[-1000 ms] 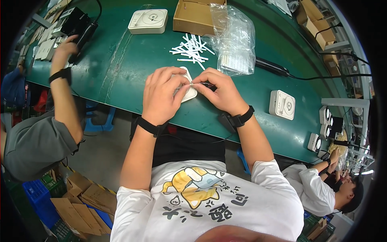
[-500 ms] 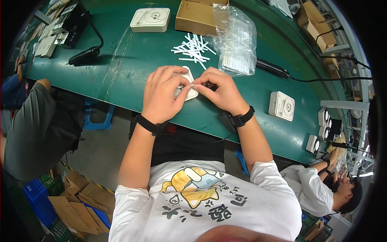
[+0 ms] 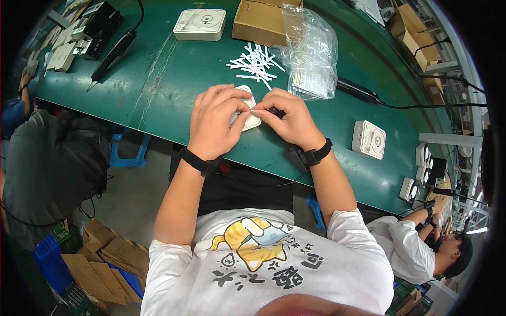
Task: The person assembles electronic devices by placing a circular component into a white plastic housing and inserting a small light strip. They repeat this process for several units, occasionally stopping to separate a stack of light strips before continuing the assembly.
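Observation:
My left hand [image 3: 217, 120] and my right hand [image 3: 287, 117] meet over the table, fingertips pinched together around a tiny whitish piece too small to name. Under them lies a white device part with rounded corners [image 3: 254, 122], partly covered by my left fingers. Something dark shows beneath the curled fingers of my right hand, but I cannot make out what it is. Just beyond my hands a loose pile of thin white strips [image 3: 255, 64] is spread on the green tabletop [image 3: 174, 100].
Farther off stand a white boxy device [image 3: 200, 25], an open cardboard box [image 3: 259, 22] and a clear plastic bag [image 3: 313, 58]. Black corded tools [image 3: 113, 57] [image 3: 358, 89] lie left and right. Another white device [image 3: 369, 139] sits at right. Co-workers sit on both sides.
My hands keep their pinch in nearly the same place. At left, the black corded tool has swung to a steeper angle, and the co-worker's grey-clad body has shifted.

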Motion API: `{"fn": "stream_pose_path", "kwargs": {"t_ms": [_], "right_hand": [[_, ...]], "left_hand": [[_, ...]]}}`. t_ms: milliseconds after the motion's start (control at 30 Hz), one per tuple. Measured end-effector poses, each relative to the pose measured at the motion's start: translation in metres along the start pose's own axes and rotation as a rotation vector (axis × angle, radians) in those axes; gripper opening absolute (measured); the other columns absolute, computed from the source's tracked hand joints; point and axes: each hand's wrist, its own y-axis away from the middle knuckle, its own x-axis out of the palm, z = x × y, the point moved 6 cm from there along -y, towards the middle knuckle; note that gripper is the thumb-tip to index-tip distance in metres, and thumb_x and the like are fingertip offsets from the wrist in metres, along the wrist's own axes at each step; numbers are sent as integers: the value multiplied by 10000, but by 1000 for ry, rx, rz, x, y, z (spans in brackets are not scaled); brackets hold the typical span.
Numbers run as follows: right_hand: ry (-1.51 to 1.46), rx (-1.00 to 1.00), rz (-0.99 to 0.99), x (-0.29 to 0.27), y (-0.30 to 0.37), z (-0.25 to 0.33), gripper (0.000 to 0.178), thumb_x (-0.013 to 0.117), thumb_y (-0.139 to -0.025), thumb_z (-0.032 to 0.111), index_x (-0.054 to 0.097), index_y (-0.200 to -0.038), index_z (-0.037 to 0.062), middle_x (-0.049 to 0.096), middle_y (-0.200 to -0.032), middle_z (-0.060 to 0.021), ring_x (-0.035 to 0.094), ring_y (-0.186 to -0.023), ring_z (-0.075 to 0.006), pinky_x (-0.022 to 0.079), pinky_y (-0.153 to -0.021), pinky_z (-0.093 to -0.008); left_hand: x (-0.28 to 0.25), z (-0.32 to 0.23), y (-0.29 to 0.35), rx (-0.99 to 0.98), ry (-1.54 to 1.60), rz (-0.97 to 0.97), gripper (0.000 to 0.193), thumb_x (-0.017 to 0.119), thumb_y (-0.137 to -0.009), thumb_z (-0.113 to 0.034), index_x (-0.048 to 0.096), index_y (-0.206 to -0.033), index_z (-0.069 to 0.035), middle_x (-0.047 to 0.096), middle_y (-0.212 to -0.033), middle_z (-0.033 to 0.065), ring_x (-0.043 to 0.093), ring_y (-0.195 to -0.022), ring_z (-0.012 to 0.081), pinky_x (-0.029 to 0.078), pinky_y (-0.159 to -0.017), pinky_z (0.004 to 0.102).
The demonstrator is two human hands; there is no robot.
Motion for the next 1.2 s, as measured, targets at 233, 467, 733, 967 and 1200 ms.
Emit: {"fn": "stream_pose_path", "kwargs": {"t_ms": [233, 467, 733, 967, 1200], "right_hand": [[46, -66, 4, 1, -3, 7, 113, 905, -1020, 66, 872, -1119, 22, 778, -1037, -89, 730, -879, -190, 579, -764, -320], [-10, -31, 5, 2, -3, 0, 119, 911, -1021, 75, 879, -1121, 20, 776, -1036, -75, 723, -883, -166, 578, -770, -313], [-413, 254, -94, 0, 2, -31, 191, 916, -1034, 69, 878, -1215, 21, 762, -1040, -4, 693, -903, -87, 569, -800, -278], [-476, 266, -102, 12, 4, -32, 208, 916, -1038, 69, 856, -1228, 8, 750, -1063, 25, 655, -904, -38, 522, -783, -229], [-229, 262, -109, 4, 11, -11, 174, 922, -1019, 63, 854, -1174, 22, 756, -1075, 26, 606, -878, -10, 482, -750, -212]], "left_hand": [[1, 2, 1, -17, -12, 9, 69, 869, -961, -110, 821, -1005, -132, 850, -1155, -29, 719, -1341, 331, 483, -1134, 515], [2, 0, 0, -27, -20, 8, 79, 867, -961, -113, 803, -1004, -128, 839, -1121, -14, 723, -1346, 332, 477, -1140, 517], [2, 2, 1, -99, -7, -68, 82, 863, -966, -139, 788, -997, -125, 832, -1113, 16, 744, -1334, 342, 480, -1131, 520], [16, -18, 21, -270, 12, -186, 261, 839, -976, -101, 797, -1233, -83, 776, -1404, 148, 674, -1446, 414, 456, -1234, 561], [-5, -35, 56, -353, 148, -15, 728, 821, -904, -90, 649, -1609, -35, 369, -1841, 339, 436, -1624, 547, 368, -1351, 609]]}}
